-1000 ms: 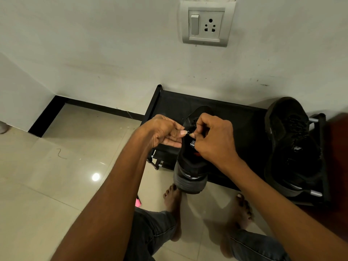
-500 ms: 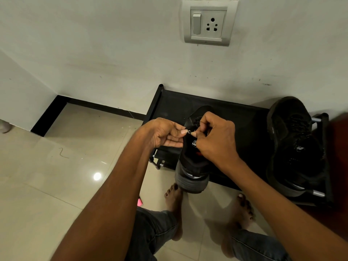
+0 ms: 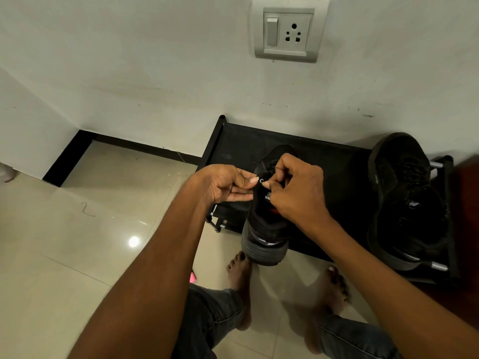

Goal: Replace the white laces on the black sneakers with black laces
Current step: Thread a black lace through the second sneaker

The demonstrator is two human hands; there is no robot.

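Observation:
A black sneaker (image 3: 264, 229) rests on the front edge of a low black rack (image 3: 324, 177), heel toward me. My left hand (image 3: 228, 183) and my right hand (image 3: 295, 193) meet over its tongue. Both pinch a thin black lace whose tip shows between the thumbs at the top eyelets; the lace itself is hard to tell from the shoe. My right hand covers most of the lacing. A second black sneaker (image 3: 407, 203) with dark laces lies on the rack's right end.
The rack stands against a white wall with a switch and socket plate (image 3: 287, 29). Beige floor tiles (image 3: 77, 242) spread to the left. My bare feet (image 3: 241, 278) and jeans are just below the rack. A small pink object (image 3: 193, 277) lies by my left foot.
Both hands stay at the sneaker's top eyelets; the fingers have shifted only slightly around the lace tip. The sneaker has not moved.

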